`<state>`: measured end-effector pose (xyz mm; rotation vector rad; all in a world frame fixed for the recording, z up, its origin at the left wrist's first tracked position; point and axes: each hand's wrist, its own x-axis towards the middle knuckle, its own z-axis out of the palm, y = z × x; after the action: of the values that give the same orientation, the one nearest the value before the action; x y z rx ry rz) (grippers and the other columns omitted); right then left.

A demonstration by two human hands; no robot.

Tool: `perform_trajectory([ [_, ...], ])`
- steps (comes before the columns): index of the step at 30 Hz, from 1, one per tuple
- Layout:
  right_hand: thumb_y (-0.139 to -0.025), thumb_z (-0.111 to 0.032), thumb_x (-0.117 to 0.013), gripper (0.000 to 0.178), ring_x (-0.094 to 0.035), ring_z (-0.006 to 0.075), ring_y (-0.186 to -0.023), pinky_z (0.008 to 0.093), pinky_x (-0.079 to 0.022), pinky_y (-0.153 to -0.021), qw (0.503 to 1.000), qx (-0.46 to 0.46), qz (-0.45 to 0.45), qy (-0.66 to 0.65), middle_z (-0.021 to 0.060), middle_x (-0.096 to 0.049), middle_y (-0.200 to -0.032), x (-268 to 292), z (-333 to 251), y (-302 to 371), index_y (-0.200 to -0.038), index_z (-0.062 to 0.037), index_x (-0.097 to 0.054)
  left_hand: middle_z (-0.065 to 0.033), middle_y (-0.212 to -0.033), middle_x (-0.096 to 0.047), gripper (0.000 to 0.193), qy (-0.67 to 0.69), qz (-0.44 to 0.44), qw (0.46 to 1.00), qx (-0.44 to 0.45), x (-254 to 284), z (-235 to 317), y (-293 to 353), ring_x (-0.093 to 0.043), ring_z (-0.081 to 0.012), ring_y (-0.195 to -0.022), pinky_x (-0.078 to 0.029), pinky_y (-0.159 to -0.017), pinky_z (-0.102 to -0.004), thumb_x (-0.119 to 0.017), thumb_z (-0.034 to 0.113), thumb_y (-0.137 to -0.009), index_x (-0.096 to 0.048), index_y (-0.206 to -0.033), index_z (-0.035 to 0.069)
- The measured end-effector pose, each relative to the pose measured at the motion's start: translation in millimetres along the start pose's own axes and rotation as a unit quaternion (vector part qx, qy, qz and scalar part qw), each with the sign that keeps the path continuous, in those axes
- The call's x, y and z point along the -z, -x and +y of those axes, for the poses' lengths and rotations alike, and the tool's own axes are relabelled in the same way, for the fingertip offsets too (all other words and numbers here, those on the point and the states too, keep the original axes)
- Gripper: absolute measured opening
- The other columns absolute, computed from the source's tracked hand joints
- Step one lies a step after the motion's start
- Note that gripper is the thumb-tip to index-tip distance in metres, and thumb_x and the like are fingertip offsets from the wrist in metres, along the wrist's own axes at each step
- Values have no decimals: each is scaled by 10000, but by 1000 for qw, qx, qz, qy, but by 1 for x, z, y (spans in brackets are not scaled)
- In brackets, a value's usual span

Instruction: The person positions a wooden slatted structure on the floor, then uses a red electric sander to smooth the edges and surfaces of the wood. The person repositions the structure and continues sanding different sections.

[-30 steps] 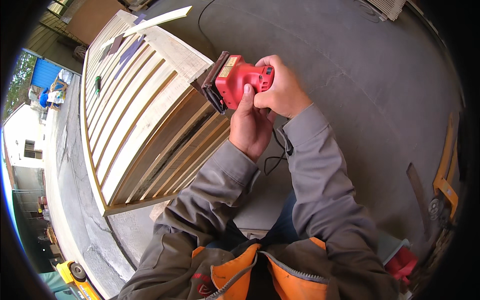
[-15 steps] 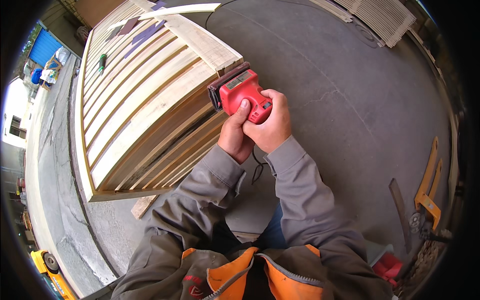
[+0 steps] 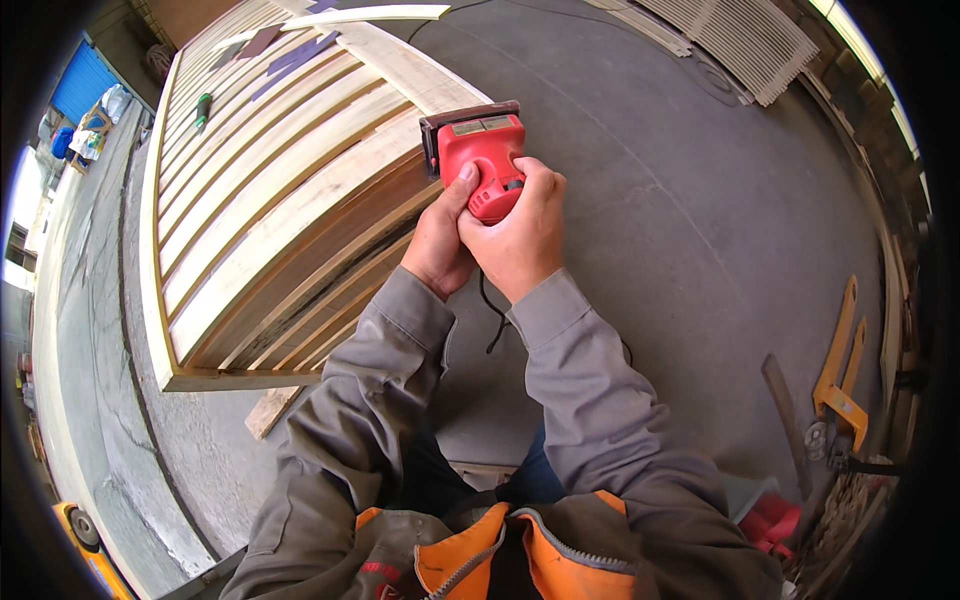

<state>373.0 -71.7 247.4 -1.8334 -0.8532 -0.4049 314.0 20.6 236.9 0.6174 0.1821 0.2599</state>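
Note:
A red electric sander (image 3: 478,150) with a dark sanding pad is pressed at the near right corner of a large slatted wooden frame (image 3: 290,190). My left hand (image 3: 440,235) is closed round the sander's left side, its thumb lying on the red housing. Wrapped over the sander's rear end from the right is my right hand (image 3: 520,232). Below the hands a black cord (image 3: 493,310) hangs down. How the pad meets the wood is partly hidden by the sander's body.
Purple abrasive sheets (image 3: 295,60), a brown sheet (image 3: 261,41) and a green-handled tool (image 3: 203,110) lie on the slats. A wood block (image 3: 272,410) sits under the frame. Yellow metal pieces (image 3: 842,370) stand at the right; slatted panels (image 3: 735,45) lie at the far right.
Both hands have moved slightly left with the sander, which has turned so its pad lies more level across the frame's corner. The view has shifted a little.

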Motion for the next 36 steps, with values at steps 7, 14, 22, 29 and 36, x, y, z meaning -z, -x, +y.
perform_trajectory([
  [7, -709, -230, -890, 744, -619, 433, -940, 513, -570, -796, 994, -41, -29, 93, 257, -541, -1114, -2, 26, 23, -1272, -28, -447, -109, -1322, -677, 572, 1, 49, 996, 73, 17, -30, -2, -668, -227, -1187, -532, -1041, -422, -588, 519, -1048, -557, -1419, 84],
  [14, -691, -272, -897, 761, -635, 412, -922, 489, -587, -746, 997, 4, 6, 77, 234, -544, -1112, 10, 6, 2, -1268, -43, -457, -140, -1271, -694, 529, 15, -10, 1000, 9, -5, -5, -5, -692, -236, -1133, -547, -1021, -404, -567, 450, -1075, -561, -1374, 13],
  [22, -711, -322, -885, 727, -630, 412, -951, 502, -580, -765, 991, -49, -55, 114, 225, -555, -1081, 1, 15, 20, -1241, -29, -484, -120, -1336, -675, 592, 20, 63, 996, 65, 16, -25, 7, -652, -253, -1216, -505, -1078, -444, -589, 518, -1046, -552, -1424, 64],
  [29, -701, -301, -892, 689, -630, 410, -953, 498, -587, -755, 993, 5, -25, 112, 209, -543, -1063, 13, -12, -2, -1199, -52, -487, -139, -1318, -683, 572, 43, -22, 999, 22, 9, -6, 1, -680, -248, -1171, -536, -1045, -420, -578, 495, -1059, -549, -1412, 47],
  [36, -691, -252, -886, 709, -647, 425, -932, 502, -585, -774, 990, -37, -48, 125, 234, -568, -1109, 0, 16, 19, -1228, -38, -475, -120, -1324, -681, 569, 35, 43, 996, 64, 19, -25, 4, -663, -258, -1193, -521, -1062, -442, -555, 516, -1062, -552, -1417, 71],
])
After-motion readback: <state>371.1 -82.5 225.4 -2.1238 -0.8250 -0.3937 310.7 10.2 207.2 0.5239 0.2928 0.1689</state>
